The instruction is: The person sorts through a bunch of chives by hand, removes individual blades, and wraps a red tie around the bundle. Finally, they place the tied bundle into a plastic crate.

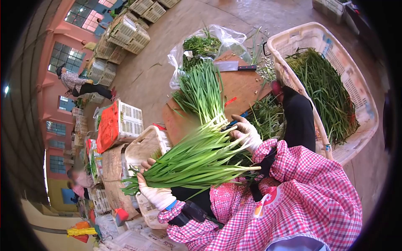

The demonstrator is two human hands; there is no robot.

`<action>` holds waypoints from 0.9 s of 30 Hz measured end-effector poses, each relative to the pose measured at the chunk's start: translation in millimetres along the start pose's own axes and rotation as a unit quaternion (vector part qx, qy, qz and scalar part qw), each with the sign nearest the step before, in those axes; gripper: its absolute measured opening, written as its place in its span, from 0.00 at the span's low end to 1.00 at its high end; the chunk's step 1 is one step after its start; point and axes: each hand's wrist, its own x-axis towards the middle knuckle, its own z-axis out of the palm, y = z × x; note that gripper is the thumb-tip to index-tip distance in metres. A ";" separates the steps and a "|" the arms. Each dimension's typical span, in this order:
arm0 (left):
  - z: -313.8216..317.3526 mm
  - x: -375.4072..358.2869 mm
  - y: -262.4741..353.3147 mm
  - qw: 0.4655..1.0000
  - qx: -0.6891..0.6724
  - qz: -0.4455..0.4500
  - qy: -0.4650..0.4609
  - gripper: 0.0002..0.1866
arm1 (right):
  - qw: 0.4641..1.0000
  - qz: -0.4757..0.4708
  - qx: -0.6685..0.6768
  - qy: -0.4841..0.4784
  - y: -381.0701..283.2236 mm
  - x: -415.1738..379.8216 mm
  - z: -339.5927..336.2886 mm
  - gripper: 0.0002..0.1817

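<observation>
The left hand (157, 193), in a white glove, is closed around the leafy end of a bundle of green chives (192, 161), while the right hand (247, 134) grips its pale stem end, holding it level above the lap. Just beyond, a second bunch (201, 92) lies on the wooden board (245, 85) beside a cleaver (234, 66). The white basket (356, 90) to the right holds many loose chives, so much seems left to bundle.

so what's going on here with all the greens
A person in gloves holds a bundle of green chives across their lap, left hand at the leafy end, right hand near the stalk ends. Another bundle lies on a wooden board beside a knife. A white basket holds more.
</observation>
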 end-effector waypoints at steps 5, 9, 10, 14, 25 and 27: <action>-3.5 -6.0 -0.8 0.999 0.045 -0.001 0.003 0.14 | 0.985 -0.083 -0.149 0.023 -6.5 6.5 -17.0 0.09; -2.4 -9.4 0.7 1.000 0.014 -0.022 -0.004 0.15 | 0.986 -0.055 -0.147 0.053 -26.4 4.2 -23.4 0.07; -0.8 -9.7 0.3 1.000 -0.005 -0.026 -0.007 0.15 | 0.986 -0.056 -0.148 0.055 -26.0 5.9 -25.7 0.07; -5.7 -9.2 8.4 0.995 -0.077 -0.060 -0.008 0.13 | 0.953 -0.132 -0.254 0.097 -40.8 8.2 -38.2 0.07; -6.0 -49.8 117.4 0.992 -0.067 0.045 -0.099 0.17 | 0.931 -0.105 -0.351 0.005 -130.8 -2.9 -109.2 0.05; -8.2 -54.9 126.4 0.992 -0.074 0.046 -0.095 0.17 | 0.810 -0.163 -0.542 -0.154 -132.5 -5.3 -114.0 0.08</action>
